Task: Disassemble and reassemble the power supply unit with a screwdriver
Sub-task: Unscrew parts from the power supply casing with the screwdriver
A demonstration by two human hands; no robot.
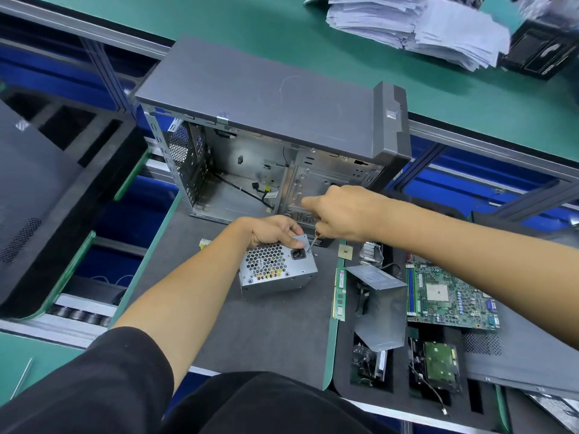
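From the head camera, centre of the frame: the small grey metal power supply unit with its honeycomb fan grille [275, 267] sits on the dark grey foam tabletop mat [257, 333], grille face and black mains socket turned up toward the person. That looks deliberate, since it puts the corner screws of that face within reach of the tool.

The left hand [272, 230] comes in from lower left and clamps over the unit's far top corner, fingers [293, 242] curled round the edge beside the socket. It reads as a bracing grip, there to stop the box skating on the foam while the screw is worked.

The right hand [336, 214] reaches across from the right of the frame, fist closed round the handle of a slim metal-shafted screwdriver [311, 243]. The shaft slants down and its tip meets the unit's top face just right of the socket; I judge a corner screw is being turned, though the screw itself is too small to make out.

Behind the hands stands the open grey desktop computer case [275, 126], empty inside apart from loose cables. Lower right, a green motherboard [451, 296], a green memory stick [339, 294] and a folded grey metal cover [380, 311] lie parked, kept apart from the work.
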